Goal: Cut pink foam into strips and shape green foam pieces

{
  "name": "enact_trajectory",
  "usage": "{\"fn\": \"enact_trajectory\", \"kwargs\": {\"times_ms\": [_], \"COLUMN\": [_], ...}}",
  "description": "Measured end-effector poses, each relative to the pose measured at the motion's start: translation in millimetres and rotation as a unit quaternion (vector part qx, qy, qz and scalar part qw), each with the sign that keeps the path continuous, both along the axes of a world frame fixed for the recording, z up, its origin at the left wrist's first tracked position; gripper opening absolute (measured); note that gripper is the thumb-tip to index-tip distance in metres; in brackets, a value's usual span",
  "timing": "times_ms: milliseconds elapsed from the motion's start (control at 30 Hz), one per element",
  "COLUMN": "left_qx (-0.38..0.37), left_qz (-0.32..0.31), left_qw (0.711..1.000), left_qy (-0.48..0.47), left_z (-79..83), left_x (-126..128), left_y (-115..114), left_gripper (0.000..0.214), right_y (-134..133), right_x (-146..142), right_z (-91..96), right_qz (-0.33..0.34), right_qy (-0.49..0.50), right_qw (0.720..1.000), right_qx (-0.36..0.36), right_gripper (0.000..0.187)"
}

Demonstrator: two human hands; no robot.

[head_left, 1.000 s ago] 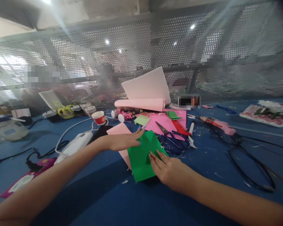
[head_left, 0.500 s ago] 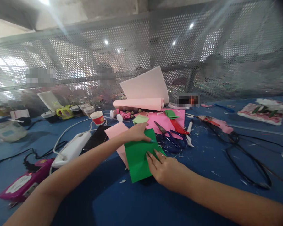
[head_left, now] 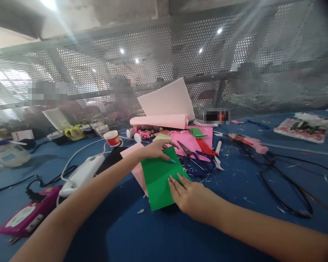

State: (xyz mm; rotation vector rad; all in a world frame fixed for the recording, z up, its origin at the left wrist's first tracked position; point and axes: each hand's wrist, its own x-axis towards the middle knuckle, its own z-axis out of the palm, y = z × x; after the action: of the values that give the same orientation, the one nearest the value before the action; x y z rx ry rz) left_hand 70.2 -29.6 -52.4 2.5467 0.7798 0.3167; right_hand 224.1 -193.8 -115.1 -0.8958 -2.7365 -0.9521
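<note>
A green paper sheet (head_left: 158,183) lies tilted in front of me, partly covering a pale pink sheet (head_left: 138,171). My left hand (head_left: 157,149) is at its top edge, thumb on the green surface and fingers stretched past the edge, apart from the thumb. My right hand (head_left: 190,193) rests on the sheet's right side with its fingers extended flat; its thumb is hidden. Just beyond the sheet are blue-handled scissors (head_left: 198,162), a red-handled tool (head_left: 206,147), small green pieces (head_left: 198,133) and a bright pink sheet (head_left: 180,137). A light green piece (head_left: 162,137) sits behind my left hand.
To the left are a white power strip (head_left: 83,174), a magenta plug box (head_left: 30,211), a dark flat phone-like object (head_left: 109,162) and a red-and-white paper cup (head_left: 111,138). A pink glue gun (head_left: 251,142) with black cable lies right. A pink roll (head_left: 160,121) stands behind.
My left fingers have lifted and spread beyond the green sheet's top edge, while the thumb stays on it. My right hand stays on the sheet. The view has shifted slightly.
</note>
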Motion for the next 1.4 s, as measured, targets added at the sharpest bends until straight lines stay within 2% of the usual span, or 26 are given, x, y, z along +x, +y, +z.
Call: {"fn": "enact_trajectory", "kwargs": {"times_ms": [133,233,300,400,500,600,700,767,900,1133,1267,1400], "left_qx": [0.09,0.191,0.234,0.272,0.313,0.382,0.429,0.399,0.269,0.19,0.174,0.139], "left_qz": [0.061,0.136,0.161,0.167,0.178,0.156,0.103,0.077,0.055,0.009,0.002,-0.039], "left_qw": [0.994,0.967,0.947,0.925,0.906,0.894,0.89,0.908,0.951,0.961,0.969,0.976], "left_qy": [0.027,0.099,0.153,0.206,0.221,0.173,0.117,0.108,0.145,0.198,0.177,0.163], "left_z": [-19.9,-29.7,-32.6,-33.7,-33.4,-32.5,-33.5,-37.3,-47.6,-46.3,-46.0,-44.9], "left_x": [-1,3,7,13,16,16,14,12,5,-3,-7,-15], "left_y": [-3,-11,-16,-22,-27,-34,-40,-45,-53,-54,-47,-38], "left_gripper": [0.037,0.041,0.047,0.052,0.061,0.062,0.052,0.051,0.063,0.062,0.064,0.065], "right_y": [0,0,1,1,2,2,3,3,5,3,3,3], "right_x": [1,1,1,0,0,-1,-1,-1,0,-1,-2,-1], "right_z": [1.0,0.8,-0.5,-3.8,-6.4,-6.7,-6.1,-6.3,-7.2,-3.4,-3.9,-3.9], "right_qz": [0.005,0.012,0.013,0.009,-0.003,-0.003,0.005,0.005,0.012,0.022,0.024,0.018], "right_qy": [0.0,0.004,0.008,0.016,0.021,0.024,0.022,0.026,0.025,0.042,0.031,0.021], "right_qw": [1.0,1.0,1.0,1.0,1.0,1.0,1.0,1.0,1.0,0.999,0.999,1.0], "right_qx": [0.0,0.006,0.013,0.016,0.001,-0.007,0.006,0.015,0.007,0.018,0.02,0.009], "right_gripper": [0.042,0.041,0.04,0.04,0.041,0.041,0.04,0.039,0.04,0.037,0.037,0.041]}}
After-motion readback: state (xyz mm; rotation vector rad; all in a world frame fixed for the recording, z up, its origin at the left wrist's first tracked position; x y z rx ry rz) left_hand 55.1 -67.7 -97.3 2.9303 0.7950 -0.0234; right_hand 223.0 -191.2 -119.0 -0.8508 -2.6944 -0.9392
